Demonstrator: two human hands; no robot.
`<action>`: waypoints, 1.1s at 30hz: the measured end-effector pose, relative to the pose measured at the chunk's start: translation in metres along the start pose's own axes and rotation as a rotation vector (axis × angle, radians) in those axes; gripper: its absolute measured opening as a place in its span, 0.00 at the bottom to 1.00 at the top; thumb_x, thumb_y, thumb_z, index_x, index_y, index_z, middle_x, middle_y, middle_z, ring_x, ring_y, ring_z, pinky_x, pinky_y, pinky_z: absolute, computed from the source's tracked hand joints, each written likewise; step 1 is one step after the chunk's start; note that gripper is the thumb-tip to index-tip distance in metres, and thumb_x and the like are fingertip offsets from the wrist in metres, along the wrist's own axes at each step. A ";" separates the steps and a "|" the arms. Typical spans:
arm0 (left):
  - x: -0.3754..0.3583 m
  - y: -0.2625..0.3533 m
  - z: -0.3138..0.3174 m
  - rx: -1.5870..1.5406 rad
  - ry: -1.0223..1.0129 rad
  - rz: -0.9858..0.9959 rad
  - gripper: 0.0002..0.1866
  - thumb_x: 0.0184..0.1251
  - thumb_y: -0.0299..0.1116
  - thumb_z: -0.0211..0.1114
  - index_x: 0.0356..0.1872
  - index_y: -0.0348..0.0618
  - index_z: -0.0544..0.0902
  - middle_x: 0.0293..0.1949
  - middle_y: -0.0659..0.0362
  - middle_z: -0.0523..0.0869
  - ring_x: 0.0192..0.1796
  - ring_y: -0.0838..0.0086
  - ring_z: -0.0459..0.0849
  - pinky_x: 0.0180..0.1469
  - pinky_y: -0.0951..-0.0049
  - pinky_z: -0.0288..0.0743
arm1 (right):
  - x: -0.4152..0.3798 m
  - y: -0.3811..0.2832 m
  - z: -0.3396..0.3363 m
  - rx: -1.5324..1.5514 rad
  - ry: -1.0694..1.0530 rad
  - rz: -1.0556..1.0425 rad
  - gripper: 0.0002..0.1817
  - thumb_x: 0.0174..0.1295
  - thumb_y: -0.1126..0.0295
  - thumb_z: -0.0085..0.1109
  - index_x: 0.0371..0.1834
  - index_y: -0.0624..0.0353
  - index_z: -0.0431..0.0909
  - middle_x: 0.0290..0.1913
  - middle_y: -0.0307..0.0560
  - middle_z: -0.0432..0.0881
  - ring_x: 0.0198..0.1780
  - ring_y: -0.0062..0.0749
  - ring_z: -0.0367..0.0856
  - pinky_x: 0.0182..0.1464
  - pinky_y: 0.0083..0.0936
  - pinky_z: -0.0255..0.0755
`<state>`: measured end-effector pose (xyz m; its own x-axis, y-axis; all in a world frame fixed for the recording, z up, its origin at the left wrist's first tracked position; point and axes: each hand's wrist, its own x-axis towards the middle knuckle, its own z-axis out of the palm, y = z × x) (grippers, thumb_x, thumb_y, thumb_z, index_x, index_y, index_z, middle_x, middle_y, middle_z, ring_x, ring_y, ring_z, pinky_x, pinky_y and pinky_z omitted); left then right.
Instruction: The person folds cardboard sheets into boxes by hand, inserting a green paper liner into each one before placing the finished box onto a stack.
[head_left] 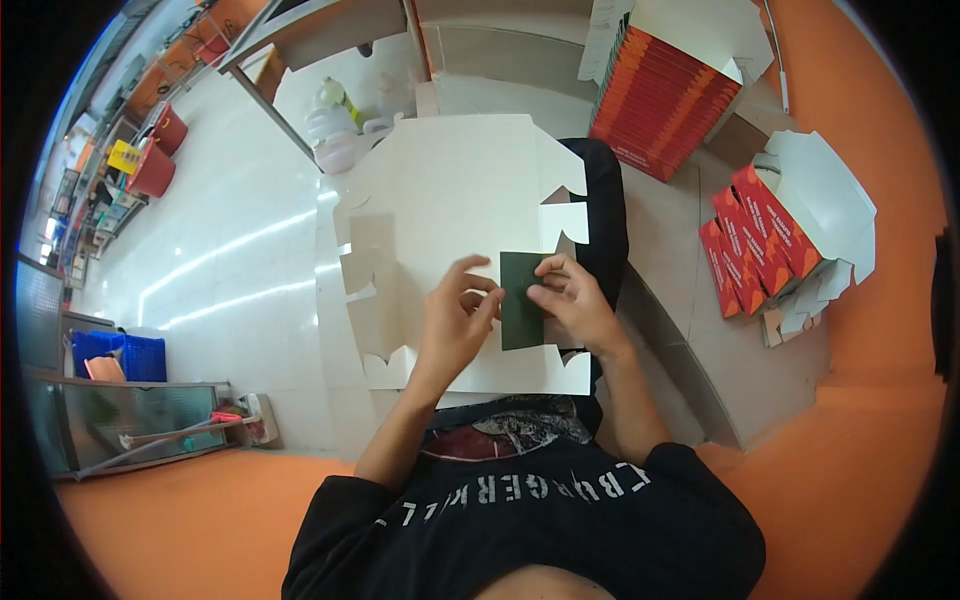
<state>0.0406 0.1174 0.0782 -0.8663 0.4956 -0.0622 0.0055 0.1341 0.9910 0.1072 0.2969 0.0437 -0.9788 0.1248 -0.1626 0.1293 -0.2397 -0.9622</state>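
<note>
Nearest the camera is the black T-shirt (pixel 560 520) of the seated person, its pale lettering upside down to the view. Beyond it, across the lap, lies a large flat white cardboard blank (pixel 460 210) with notched flaps along both sides; a black trouser leg (pixel 603 205) shows past its right edge. Over the blank's right half is a dark green card (pixel 518 320), between the two hands and upright in the view, its long sides facing them.

The right hand (pixel 580 310) is at the card's right edge, bent thumb and fingertip laid over its upper part; I cannot tell whether they pinch it or only press on it. The left hand (pixel 455 320) is just beside the opposite edge, fingers curled and thumb tip near the card (whether it touches is too fine to make out), so its grip cannot be told either.

To the right, well apart from both hands, stand a tall stack of red boxes (pixel 660 105) and a smaller group of red boxes (pixel 755 240) with white flaps. A clear plastic bottle (pixel 335 95) with a yellow-green label stands beyond the blank's far left corner.
</note>
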 end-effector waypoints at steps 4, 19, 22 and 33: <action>0.013 -0.003 -0.005 -0.175 -0.119 -0.034 0.14 0.65 0.23 0.63 0.50 0.28 0.77 0.37 0.53 0.84 0.33 0.72 0.87 0.28 0.78 0.79 | -0.013 -0.011 -0.022 0.119 -0.095 0.058 0.22 0.72 0.53 0.49 0.59 0.59 0.68 0.51 0.46 0.79 0.48 0.24 0.80 0.48 0.25 0.75; 0.007 0.018 0.004 -0.343 -0.009 0.157 0.11 0.69 0.21 0.58 0.50 0.29 0.76 0.47 0.54 0.82 0.44 0.75 0.84 0.43 0.77 0.79 | -0.049 -0.026 -0.036 0.197 -0.126 -0.309 0.37 0.66 0.44 0.54 0.63 0.68 0.65 0.59 0.58 0.76 0.59 0.37 0.77 0.62 0.30 0.68; 0.009 0.039 0.001 -0.431 0.108 0.231 0.11 0.69 0.20 0.57 0.50 0.29 0.75 0.48 0.52 0.82 0.47 0.71 0.84 0.46 0.73 0.80 | -0.058 -0.041 -0.017 -0.070 0.006 -0.544 0.34 0.58 0.50 0.67 0.57 0.66 0.71 0.56 0.57 0.79 0.59 0.40 0.77 0.60 0.32 0.70; 0.003 0.069 0.004 -0.523 0.064 0.323 0.08 0.71 0.21 0.55 0.48 0.36 0.71 0.47 0.54 0.81 0.50 0.70 0.82 0.54 0.66 0.80 | -0.028 -0.076 0.026 -0.874 0.210 -0.998 0.17 0.46 0.78 0.71 0.42 0.59 0.85 0.51 0.53 0.80 0.46 0.43 0.79 0.45 0.31 0.76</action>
<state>0.0404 0.1318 0.1458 -0.8902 0.3861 0.2420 0.0411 -0.4609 0.8865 0.1210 0.2865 0.1269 -0.6808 0.0476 0.7309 -0.4845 0.7191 -0.4981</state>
